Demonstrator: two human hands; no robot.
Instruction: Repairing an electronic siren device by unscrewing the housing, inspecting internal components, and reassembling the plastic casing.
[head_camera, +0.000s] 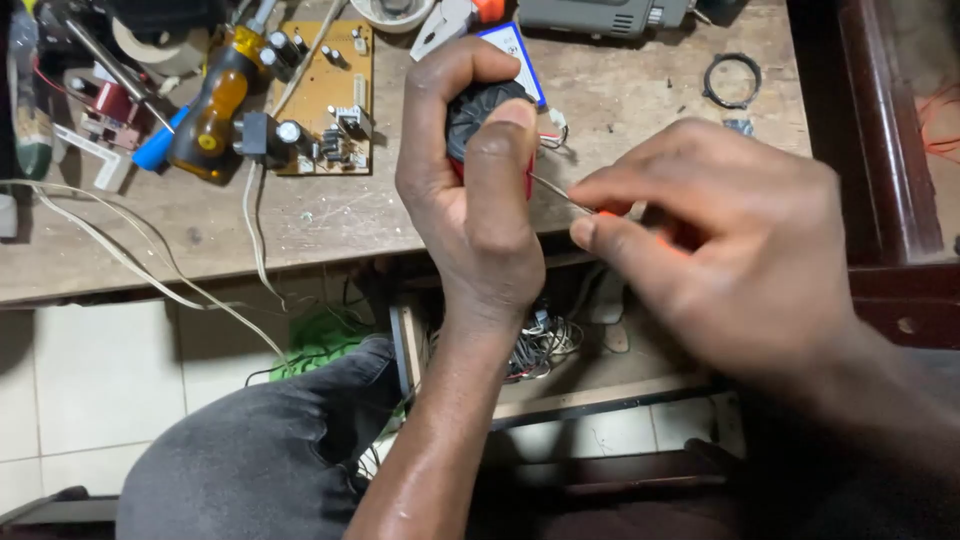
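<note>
My left hand (470, 190) grips a small black motor (482, 112) above the bench (640, 110). My right hand (730, 240) pinches a thin screwdriver (562, 197), tip touching the motor's side just beside my thumb. Work looks underway; the motor remains assembled.

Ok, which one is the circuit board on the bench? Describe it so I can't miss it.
Start at the wooden workbench, upper left part, left of the left hand. The circuit board lies flat beside an amber-handled screwdriver. It is the only tan rectangle, studded with dark cylindrical components.
</note>
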